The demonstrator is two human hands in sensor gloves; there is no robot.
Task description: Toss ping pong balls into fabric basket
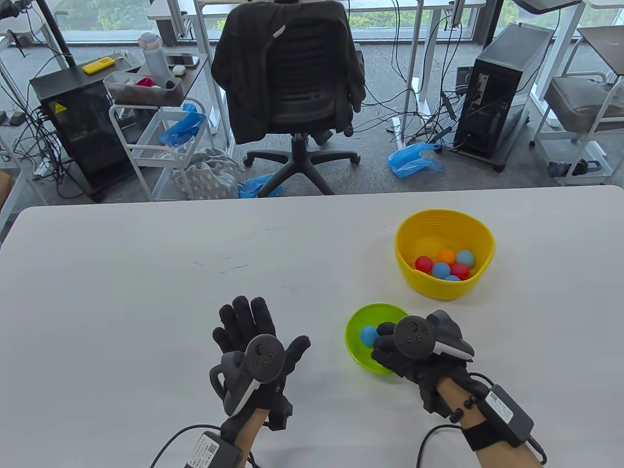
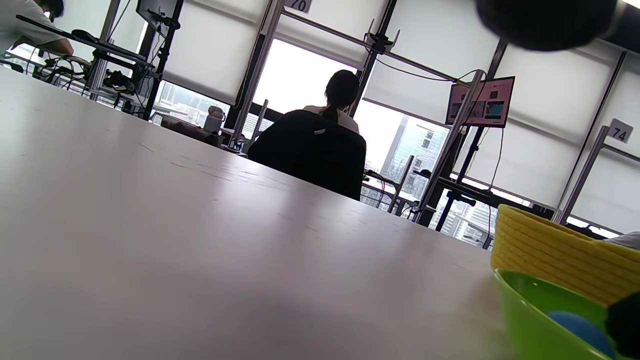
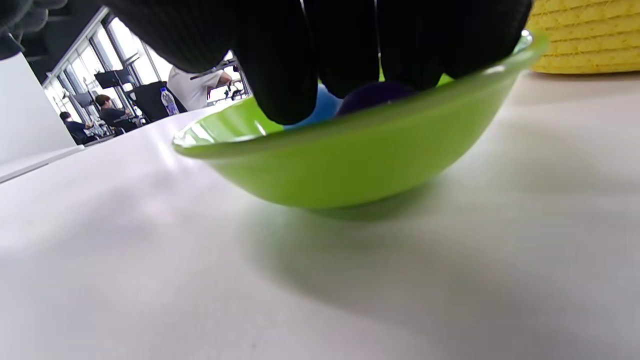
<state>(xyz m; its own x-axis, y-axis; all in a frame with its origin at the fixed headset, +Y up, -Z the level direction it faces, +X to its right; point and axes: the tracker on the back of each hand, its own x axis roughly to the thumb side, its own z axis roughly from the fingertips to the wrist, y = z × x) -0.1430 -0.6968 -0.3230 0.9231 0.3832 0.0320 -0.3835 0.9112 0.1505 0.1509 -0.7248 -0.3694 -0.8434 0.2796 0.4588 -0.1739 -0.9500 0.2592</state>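
Observation:
A yellow fabric basket (image 1: 438, 288) stands at the right of the white table and holds several red, blue and orange balls (image 1: 441, 269). In front of it is a green bowl (image 1: 357, 317) with a blue ball (image 1: 368, 335) in it. My right hand (image 1: 382, 342) reaches into the bowl, fingers curled down beside the blue ball. In the right wrist view its fingers (image 3: 320, 55) hang over the bowl (image 3: 350, 170) and hide most of the ball (image 3: 322, 107); a grip cannot be made out. My left hand (image 1: 261, 329) rests flat on the table, fingers spread, holding nothing.
The table's far edge (image 1: 312, 197) lies beyond the basket. An office chair (image 1: 292, 78) with a dark jacket stands behind it. In the left wrist view the basket (image 2: 550, 255) and bowl (image 2: 530, 320) sit at the right.

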